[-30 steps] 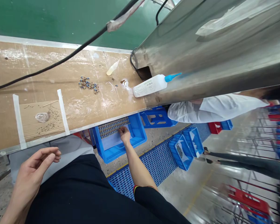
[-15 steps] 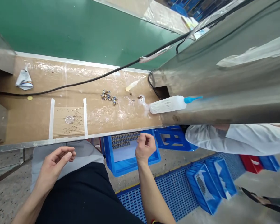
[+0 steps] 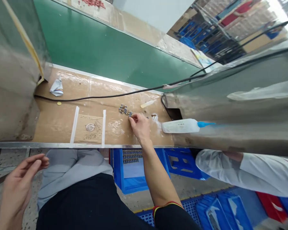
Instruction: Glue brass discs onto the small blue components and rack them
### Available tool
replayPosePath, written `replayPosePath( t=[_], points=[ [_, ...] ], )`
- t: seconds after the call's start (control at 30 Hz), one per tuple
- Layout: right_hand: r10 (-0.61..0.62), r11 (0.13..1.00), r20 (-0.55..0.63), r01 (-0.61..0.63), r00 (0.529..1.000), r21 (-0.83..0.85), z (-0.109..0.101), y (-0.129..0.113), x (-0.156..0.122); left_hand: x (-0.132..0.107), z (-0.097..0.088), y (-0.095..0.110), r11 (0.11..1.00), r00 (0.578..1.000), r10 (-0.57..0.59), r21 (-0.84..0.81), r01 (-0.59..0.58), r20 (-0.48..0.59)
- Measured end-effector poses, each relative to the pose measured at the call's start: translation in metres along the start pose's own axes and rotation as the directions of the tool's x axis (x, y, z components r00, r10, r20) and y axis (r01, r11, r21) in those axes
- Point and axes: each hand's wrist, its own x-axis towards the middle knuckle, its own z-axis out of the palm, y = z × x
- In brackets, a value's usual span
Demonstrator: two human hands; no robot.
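Note:
My right hand (image 3: 139, 125) rests on the brown worktop (image 3: 62, 123), fingertips pinched together at the edge of a small heap of brass and blue metal parts (image 3: 125, 110). What the fingers hold is too small to make out. My left hand (image 3: 19, 185) hovers low at the left, beside my lap, fingers loosely curled and apart, holding nothing. A blue bin (image 3: 131, 169) with rows of the same small parts sits on the floor under the bench edge. A white squeeze bottle with a blue nozzle (image 3: 182, 126) lies just right of my right hand.
A large steel housing (image 3: 235, 108) fills the right side. A black cable (image 3: 98, 95) crosses the bench. A small clear dish (image 3: 90, 127) lies between two white tape strips. Another person's white sleeve (image 3: 244, 172) reaches in at right. More blue crates (image 3: 220, 210) stand on the floor.
My right hand has come up from the blue floor bin, pinched, and moved onto the worktop next to the heap of parts. The view has tilted upward. My left hand has drifted left.

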Motion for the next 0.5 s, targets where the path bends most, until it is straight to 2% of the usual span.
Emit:
replayPosePath(
  t=[0.07, 0.1, 0.17, 0.23, 0.27, 0.33, 0.4, 0.43, 0.47, 0.5],
  points=[
    [-0.015, 1.000, 0.031, 0.015, 0.999, 0.012, -0.004, -0.004, -0.001, 0.001, -0.027, 0.012, 0.997, 0.985, 0.065, -0.032, -0.071, -0.159],
    [-0.024, 0.999, 0.055, 0.022, 0.998, 0.027, -0.007, -0.005, -0.003, 0.000, -0.040, 0.022, 0.991, 0.964, 0.120, -0.036, -0.132, -0.238],
    [0.007, 1.000, 0.093, -0.009, 0.996, 0.029, -0.011, -0.002, -0.007, -0.004, -0.061, 0.046, 0.961, 0.894, 0.249, -0.020, -0.276, -0.373],
    [0.075, 0.997, 0.122, -0.079, 0.990, 0.027, -0.011, 0.008, -0.009, -0.005, -0.075, 0.075, 0.895, 0.780, 0.419, 0.069, -0.440, -0.465],
    [0.113, 0.993, 0.116, -0.118, 0.987, 0.031, -0.009, 0.015, -0.008, -0.002, -0.079, 0.090, 0.857, 0.736, 0.502, 0.149, -0.493, -0.454],
    [0.158, 0.986, 0.125, -0.164, 0.979, 0.038, -0.005, 0.027, -0.006, 0.011, -0.083, 0.116, 0.788, 0.693, 0.615, 0.271, -0.553, -0.375],
    [0.186, 0.982, 0.135, -0.190, 0.973, 0.020, -0.003, 0.034, -0.005, 0.033, -0.083, 0.134, 0.737, 0.718, 0.660, 0.381, -0.559, -0.222],
    [0.189, 0.981, 0.142, -0.192, 0.972, 0.007, -0.002, 0.037, -0.006, 0.045, -0.082, 0.140, 0.715, 0.688, 0.683, 0.414, -0.563, -0.244],
    [0.185, 0.982, 0.148, -0.189, 0.971, 0.012, -0.002, 0.039, -0.007, 0.057, -0.080, 0.144, 0.697, 0.680, 0.694, 0.452, -0.556, -0.235],
    [0.160, 0.985, 0.139, -0.167, 0.977, 0.043, -0.002, 0.042, -0.009, 0.068, -0.076, 0.147, 0.637, 0.684, 0.709, 0.572, -0.517, -0.171]
  ],
)
